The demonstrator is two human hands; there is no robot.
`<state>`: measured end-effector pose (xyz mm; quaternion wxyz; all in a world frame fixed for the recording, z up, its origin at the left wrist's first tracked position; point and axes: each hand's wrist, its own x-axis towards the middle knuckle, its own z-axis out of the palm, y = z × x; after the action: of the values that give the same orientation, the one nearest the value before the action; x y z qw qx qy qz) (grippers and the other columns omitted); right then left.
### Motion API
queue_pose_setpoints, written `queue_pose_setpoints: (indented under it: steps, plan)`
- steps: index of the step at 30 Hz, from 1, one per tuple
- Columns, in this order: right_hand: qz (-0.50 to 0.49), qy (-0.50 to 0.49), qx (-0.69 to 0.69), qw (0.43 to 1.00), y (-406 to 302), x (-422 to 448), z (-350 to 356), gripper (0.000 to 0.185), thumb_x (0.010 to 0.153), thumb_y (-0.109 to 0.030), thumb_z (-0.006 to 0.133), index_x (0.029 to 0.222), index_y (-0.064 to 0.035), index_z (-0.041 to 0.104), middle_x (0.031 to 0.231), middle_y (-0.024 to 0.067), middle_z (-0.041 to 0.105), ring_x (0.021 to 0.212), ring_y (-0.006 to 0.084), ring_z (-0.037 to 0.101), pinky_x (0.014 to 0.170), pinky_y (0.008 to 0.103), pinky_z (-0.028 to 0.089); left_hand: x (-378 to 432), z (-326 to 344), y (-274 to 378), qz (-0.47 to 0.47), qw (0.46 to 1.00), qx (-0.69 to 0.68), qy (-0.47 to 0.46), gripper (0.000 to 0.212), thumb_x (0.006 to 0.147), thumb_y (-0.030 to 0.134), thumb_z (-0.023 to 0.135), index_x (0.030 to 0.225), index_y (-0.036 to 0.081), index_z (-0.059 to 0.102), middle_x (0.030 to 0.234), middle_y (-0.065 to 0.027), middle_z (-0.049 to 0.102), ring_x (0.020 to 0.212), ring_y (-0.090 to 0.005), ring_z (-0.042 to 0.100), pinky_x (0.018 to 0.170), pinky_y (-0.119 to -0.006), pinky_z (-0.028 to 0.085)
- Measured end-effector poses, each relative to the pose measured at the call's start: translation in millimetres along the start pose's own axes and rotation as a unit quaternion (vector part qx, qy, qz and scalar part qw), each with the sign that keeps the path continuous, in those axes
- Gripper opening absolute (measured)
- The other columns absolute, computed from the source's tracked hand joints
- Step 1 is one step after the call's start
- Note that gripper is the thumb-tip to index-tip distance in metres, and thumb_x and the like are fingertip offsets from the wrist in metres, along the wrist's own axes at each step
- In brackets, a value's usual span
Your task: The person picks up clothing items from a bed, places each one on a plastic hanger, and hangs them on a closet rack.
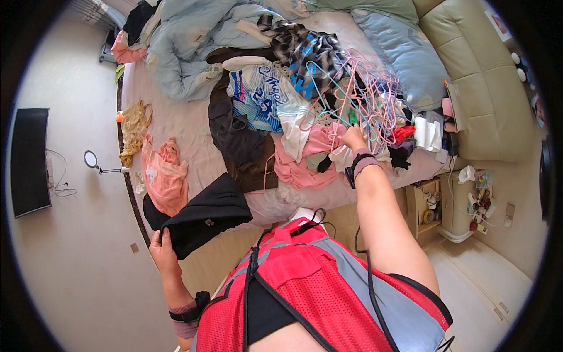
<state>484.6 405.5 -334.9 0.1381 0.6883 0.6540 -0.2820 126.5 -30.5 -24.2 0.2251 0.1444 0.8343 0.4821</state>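
My left hand [164, 254] grips the edge of a folded black garment [211, 215], thumb on top, at the bed's near left edge. My right hand [354, 139] reaches into the tangled pink, blue and turquoise clothes hangers [369, 97], beside a pink garment [314, 152]. Its fingers are curled, and whether they hold a hanger is hidden. Left of the hangers lie a white long-sleeved top with blue lettering [268, 94], a dark grey garment [235, 132] and a black-and-white plaid garment [308, 48].
A coral garment [167, 176] and a mustard garment [133, 130] lie on the bed's left side. A light blue quilt [184, 53] is bunched behind. At right are a blue pillow [404, 57], the padded headboard [479, 79] and a nightstand [424, 207]. A round mirror [91, 159] juts out at left.
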Motion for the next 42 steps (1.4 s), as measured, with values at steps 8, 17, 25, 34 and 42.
queue_pose_setpoints:
  steps: [8,17,25,34,42]
  plan:
    - [-0.122,0.24,0.056,0.961,12,-6,-1,0.019,0.081,-0.02,0.063,0.097,-0.01,0.064,0.103,0.0119,0.064,0.099,0.0342,0.061,0.087,0.0456,0.046,5,10,2,-0.005,1.0,0.016,0.025,0.023,0.099,0.019,0.056,0.1,-0.002,0.066,0.089,0.0023,0.063,0.079,-0.0058,0.054,0.071,-0.023,0.045]
    - [-0.124,0.298,0.286,0.902,16,-26,-45,0.02,0.087,-0.022,0.064,0.096,-0.0064,0.071,0.087,0.0103,0.071,0.078,0.0257,0.067,0.068,0.0375,0.051,16,28,25,-0.001,1.0,-0.028,-0.002,0.031,0.1,0.025,0.054,0.1,-0.004,0.065,0.087,0.001,0.063,0.075,-0.0065,0.054,0.069,-0.023,0.044]
    - [-0.372,0.186,0.414,0.809,-16,-162,-89,0.012,0.09,-0.009,0.064,0.092,0.0017,0.07,0.072,-0.0013,0.062,0.065,0.0062,0.054,0.06,0.0238,0.043,67,15,-5,0.094,0.994,-0.05,-0.013,0.034,0.099,0.027,0.054,0.109,-0.003,0.064,0.091,-0.0051,0.065,0.074,-0.0122,0.061,0.061,-0.025,0.048]
    - [-0.422,0.023,0.472,0.774,-47,-295,-112,0.006,0.09,0.002,0.063,0.094,0.003,0.067,0.086,0.0016,0.061,0.08,0.0081,0.057,0.072,0.0209,0.044,67,1,22,0.189,0.979,-0.067,-0.023,0.029,0.098,0.021,0.056,0.093,-0.006,0.063,0.079,-0.0031,0.06,0.076,-0.0114,0.052,0.071,-0.028,0.043]
    - [-0.472,0.084,0.414,0.774,-82,-336,-104,0.008,0.087,0.0,0.067,0.094,0.0041,0.067,0.082,0.0022,0.06,0.073,0.008,0.054,0.063,0.0215,0.042,78,-19,13,0.3,0.951,-0.074,-0.008,0.028,0.096,0.02,0.057,0.09,-0.006,0.064,0.086,-0.0126,0.063,0.083,-0.0231,0.059,0.078,-0.033,0.045]
